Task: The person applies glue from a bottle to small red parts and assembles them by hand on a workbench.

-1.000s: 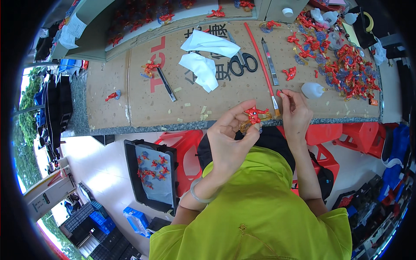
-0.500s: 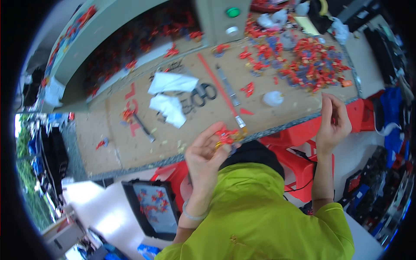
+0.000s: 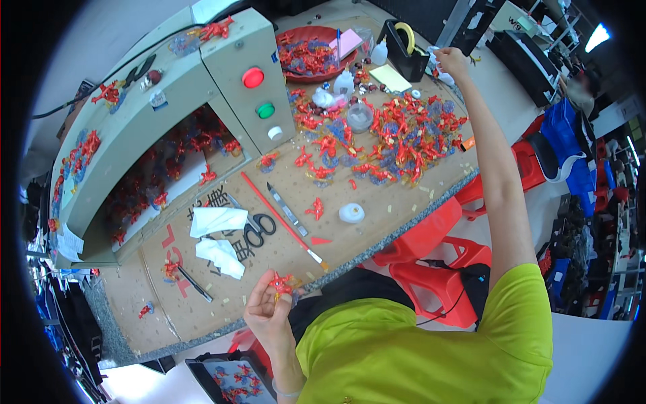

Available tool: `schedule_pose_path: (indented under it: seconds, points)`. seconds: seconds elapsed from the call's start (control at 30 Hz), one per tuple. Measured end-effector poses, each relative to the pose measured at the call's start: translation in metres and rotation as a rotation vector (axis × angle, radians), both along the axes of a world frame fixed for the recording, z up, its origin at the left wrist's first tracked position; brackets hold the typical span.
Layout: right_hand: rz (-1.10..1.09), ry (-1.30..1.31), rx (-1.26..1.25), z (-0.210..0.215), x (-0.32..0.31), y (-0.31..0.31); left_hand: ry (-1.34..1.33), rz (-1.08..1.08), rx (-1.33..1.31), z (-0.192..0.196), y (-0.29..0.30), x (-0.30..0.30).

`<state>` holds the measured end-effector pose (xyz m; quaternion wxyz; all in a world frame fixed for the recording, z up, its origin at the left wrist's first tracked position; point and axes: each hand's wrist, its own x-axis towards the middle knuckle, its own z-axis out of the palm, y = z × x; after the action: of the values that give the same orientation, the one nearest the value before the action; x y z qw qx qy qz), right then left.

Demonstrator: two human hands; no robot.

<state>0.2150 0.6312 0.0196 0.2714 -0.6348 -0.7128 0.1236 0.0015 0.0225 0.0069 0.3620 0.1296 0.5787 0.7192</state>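
My left hand (image 3: 269, 316) is closed, pinching a small red figurine (image 3: 281, 283) with yellow and bluish parts, just off the table's near edge. Stretched out to the far right, my right hand (image 3: 452, 62) has its fingers drawn together at a crumpled white wrap (image 3: 441, 73) beyond the black tape dispenser (image 3: 406, 57). Whether the fingers grip the wrap or something smaller is hidden. Between the hands spreads a big pile of similar red figurines (image 3: 410, 138). A white-capped small pot (image 3: 351, 213) and a lone red piece (image 3: 315, 209) lie nearer.
A grey-green arched machine (image 3: 232, 74) with lit buttons stands at the left, figurines inside and on top. On the table lie a craft knife (image 3: 287, 209), a red-handled brush (image 3: 282, 219), scissors (image 3: 259, 230) and white tissues (image 3: 219, 222). A red bowl (image 3: 296, 75) sits behind; red stools (image 3: 441, 276) stand below.
My right hand has gone from beside the table's near right edge out to the far right end. The view has swung. My left hand still holds the figurine.
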Motion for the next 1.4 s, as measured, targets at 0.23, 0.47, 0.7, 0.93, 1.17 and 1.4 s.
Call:
schedule_pose_path:
  seconds: [0.23,0.47,0.7,0.93,1.17,1.4]
  points:
    - [0.039,-0.225,-0.137,-0.014,-0.028,0.057,-0.052,0.168,-0.06,-0.004,-0.001,-0.005]
    - [0.079,-0.194,-0.099,0.012,-0.027,0.077,-0.017,0.111,-0.093,-0.006,0.003,-0.018]
    - [-0.002,0.396,-0.36,0.016,-0.033,0.047,0.037,0.069,-0.07,-0.005,0.004,-0.019]
    - [-0.137,0.393,-0.31,0.007,-0.019,0.048,0.017,0.056,-0.032,-0.001,0.005,-0.011]
    - [-0.124,0.174,-0.198,-0.022,-0.037,0.015,0.031,0.081,-0.045,0.0,-0.006,-0.004]
    - [0.035,-0.213,0.535,-0.063,0.075,0.059,0.074,0.025,-0.123,0.012,0.02,-0.005]
